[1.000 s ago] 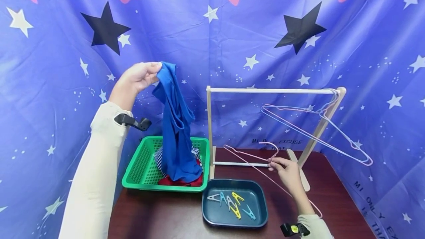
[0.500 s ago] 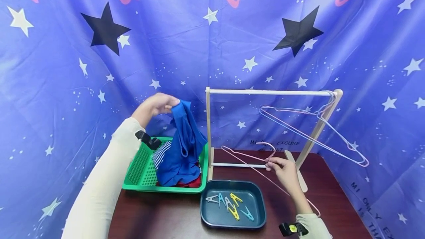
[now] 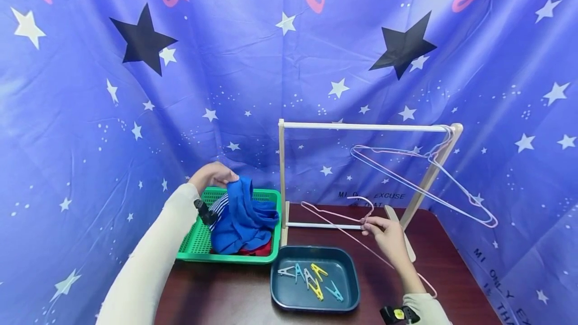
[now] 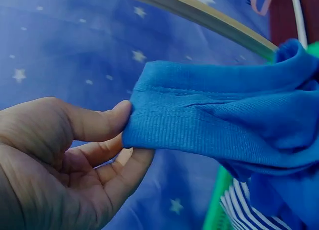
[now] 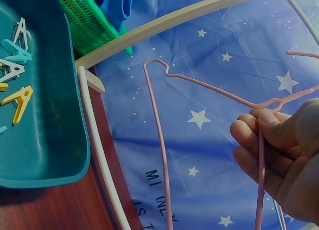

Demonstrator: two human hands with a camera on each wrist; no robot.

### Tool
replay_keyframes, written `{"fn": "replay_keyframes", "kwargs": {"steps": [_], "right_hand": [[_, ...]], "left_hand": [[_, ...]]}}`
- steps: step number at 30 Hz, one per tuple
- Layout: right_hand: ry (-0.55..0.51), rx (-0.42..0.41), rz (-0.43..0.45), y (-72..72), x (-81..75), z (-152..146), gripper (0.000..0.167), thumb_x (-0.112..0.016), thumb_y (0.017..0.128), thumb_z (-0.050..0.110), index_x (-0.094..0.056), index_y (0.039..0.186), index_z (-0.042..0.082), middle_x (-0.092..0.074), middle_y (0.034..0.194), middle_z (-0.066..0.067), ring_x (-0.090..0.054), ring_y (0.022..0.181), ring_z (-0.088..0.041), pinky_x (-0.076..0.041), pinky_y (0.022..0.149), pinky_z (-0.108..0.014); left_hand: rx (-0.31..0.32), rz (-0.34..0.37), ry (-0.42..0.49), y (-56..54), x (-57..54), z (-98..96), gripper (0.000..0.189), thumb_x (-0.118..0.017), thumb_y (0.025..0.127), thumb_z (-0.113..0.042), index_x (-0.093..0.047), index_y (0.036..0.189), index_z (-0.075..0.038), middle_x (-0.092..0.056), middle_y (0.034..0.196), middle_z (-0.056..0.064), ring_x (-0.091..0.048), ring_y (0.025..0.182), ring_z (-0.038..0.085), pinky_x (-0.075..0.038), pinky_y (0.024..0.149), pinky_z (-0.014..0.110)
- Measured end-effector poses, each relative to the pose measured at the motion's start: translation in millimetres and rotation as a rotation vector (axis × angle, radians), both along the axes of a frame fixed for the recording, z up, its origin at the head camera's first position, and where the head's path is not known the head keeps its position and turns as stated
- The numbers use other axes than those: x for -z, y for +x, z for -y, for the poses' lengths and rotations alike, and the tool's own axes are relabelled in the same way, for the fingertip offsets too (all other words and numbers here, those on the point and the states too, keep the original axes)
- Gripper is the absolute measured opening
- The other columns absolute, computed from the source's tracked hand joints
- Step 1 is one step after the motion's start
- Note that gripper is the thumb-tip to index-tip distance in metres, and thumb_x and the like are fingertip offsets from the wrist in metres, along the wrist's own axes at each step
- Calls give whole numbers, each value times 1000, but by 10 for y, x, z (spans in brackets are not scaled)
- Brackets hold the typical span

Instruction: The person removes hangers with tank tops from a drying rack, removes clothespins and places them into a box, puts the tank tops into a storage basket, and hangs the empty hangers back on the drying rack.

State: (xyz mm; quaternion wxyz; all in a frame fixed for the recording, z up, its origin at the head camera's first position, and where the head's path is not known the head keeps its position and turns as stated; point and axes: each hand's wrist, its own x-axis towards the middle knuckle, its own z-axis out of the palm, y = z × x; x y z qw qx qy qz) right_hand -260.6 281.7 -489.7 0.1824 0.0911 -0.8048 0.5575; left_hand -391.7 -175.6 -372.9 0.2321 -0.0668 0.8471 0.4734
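Note:
In the head view my left hand (image 3: 214,173) is low over the green basket (image 3: 191,246), pinching a blue garment (image 3: 244,224) by its edge. The left wrist view has that edge as a ribbed band (image 4: 169,127), thumb on one side and fingers on the other. The rest of the garment lies bunched in the basket, over a striped cloth (image 3: 219,208) and a red cloth (image 3: 261,250). My right hand (image 3: 387,237) holds a pink wire hanger (image 5: 160,145) between thumb and fingers, just below its hook, in front of the drying rack (image 3: 361,127).
At the rack's right end, a few pink and pale blue hangers (image 3: 491,223) hang from the top bar. A dark blue tray (image 3: 293,296) with several clothespins (image 3: 317,291) stands in front of the rack. A starry curtain (image 3: 253,64) surrounds the brown table (image 3: 217,290).
My left hand has come down and to the right, lowering the blue garment until it folds into the basket. The right hand keeps the hanger in about the same place.

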Motion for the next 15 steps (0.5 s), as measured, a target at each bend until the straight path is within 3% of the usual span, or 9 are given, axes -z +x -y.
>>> {"fn": "replay_keyframes", "kwargs": {"steps": [3, 6, 15], "right_hand": [[1, -6, -5, -3, 3, 20, 12, -63, 88, -20, -71, 97, -19, -70, 95, -37, -67, 71, 4, -60, 65, -23], [-12, -24, -9, -16, -8, 46, 12, -62, 88, -20, -71, 97, -19, -70, 95, -38, -67, 71, 3, -60, 65, -23], [-21, -59, -17, -61, -55, 105, 11, -61, 88, -21, -69, 96, -22, -68, 94, -40, -66, 68, 1, -59, 64, -19]], "left_hand": [[12, 46, -16, 11, 129, -19, 43, -61, 101, -8, -54, 139, 11, -40, 156, 29, -42, 145, 40, -49, 109, 39], [16, 79, -6, 28, 237, -64, 44, -62, 100, -6, -52, 140, 11, -36, 158, 30, -40, 146, 41, -51, 107, 38], [-44, 44, 13, 134, 513, -228, 39, -66, 96, -2, -58, 131, 13, -52, 145, 29, -55, 133, 39, -56, 100, 38]]}}
